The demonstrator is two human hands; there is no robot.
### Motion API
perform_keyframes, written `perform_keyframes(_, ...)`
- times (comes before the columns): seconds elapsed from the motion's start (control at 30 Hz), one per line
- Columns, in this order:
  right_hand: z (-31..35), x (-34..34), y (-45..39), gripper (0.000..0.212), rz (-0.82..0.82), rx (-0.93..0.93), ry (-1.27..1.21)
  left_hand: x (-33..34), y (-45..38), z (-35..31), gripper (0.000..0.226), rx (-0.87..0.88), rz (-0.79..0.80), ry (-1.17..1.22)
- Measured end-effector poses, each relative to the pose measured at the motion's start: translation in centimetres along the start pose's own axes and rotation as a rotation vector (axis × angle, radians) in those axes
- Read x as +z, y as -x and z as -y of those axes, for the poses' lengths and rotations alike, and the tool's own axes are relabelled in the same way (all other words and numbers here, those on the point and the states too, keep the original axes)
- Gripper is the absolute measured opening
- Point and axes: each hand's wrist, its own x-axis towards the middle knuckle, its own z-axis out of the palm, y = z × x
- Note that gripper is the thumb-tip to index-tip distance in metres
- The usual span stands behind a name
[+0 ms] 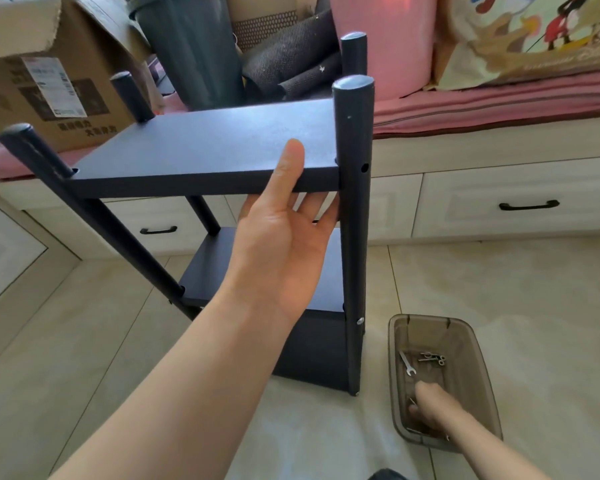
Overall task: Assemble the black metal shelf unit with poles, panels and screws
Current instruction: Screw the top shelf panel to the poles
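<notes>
The black shelf unit stands on the floor with four poles and stacked panels. My left hand [284,244] holds the front edge of the top panel [194,147], thumb on top and fingers underneath, beside the near right pole [353,237]. That pole shows an open hole [363,168] at the top panel and a silver screw [360,320] lower down. My right hand [430,407] reaches into a brown translucent box [478,368] on the floor, its fingertips hidden among small parts. A small wrench [406,363] and loose screws [432,357] lie in the box.
Behind the shelf runs a low bench with drawers [527,206] and a pink mat. On it are a cardboard box [49,91], a dark grey bin [194,53] and cushions [388,43]. Beige tiles cover the floor.
</notes>
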Motion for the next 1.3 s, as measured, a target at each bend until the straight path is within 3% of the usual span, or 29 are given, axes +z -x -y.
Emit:
perform_keyframes(0.2, 2.1, -4.6, 1.4, 0.017, -0.143, -0.042, -0.253, -0.1, 0.4, -0.7, 0.022, -0.001, 0.045, -0.046)
perform_keyframes(0.33, 3.2, -10.0, 4.7, 0.013, -0.315, -0.090, -0.406, -0.1, 1.0, -1.0, 0.054, -0.006, 0.012, -0.027)
perform_keyframes(0.47, 4.6, -16.0, 10.3, 0.007, -0.442, -0.152, -0.629, 0.1, 2.1, -1.3, 0.045, 0.000, 0.008, -0.001)
perform_keyframes(0.6, 7.0, -20.5, 18.6, 0.007, -0.393, -0.317, -1.015, 0.0, 3.1, -1.7, 0.045, -0.018, -0.013, -0.026)
perform_keyframes(0.87, 12.2, -25.2, 27.7, 0.011, -0.465, -0.437, -1.073, -1.1, 4.8, -2.9, 0.039, -0.057, 0.028, -0.020)
perform_keyframes(1.03, 14.5, -26.9, 29.8, 0.011, -0.438, -0.422, -1.129, -1.9, 5.1, -3.8, 0.044, -0.080, 0.017, 0.022)
perform_keyframes(1.3, 17.6, -26.2, 30.8, 0.013, -0.526, -0.413, -1.265, -1.7, 4.9, -3.9, 0.045, -0.080, 0.012, 0.067)
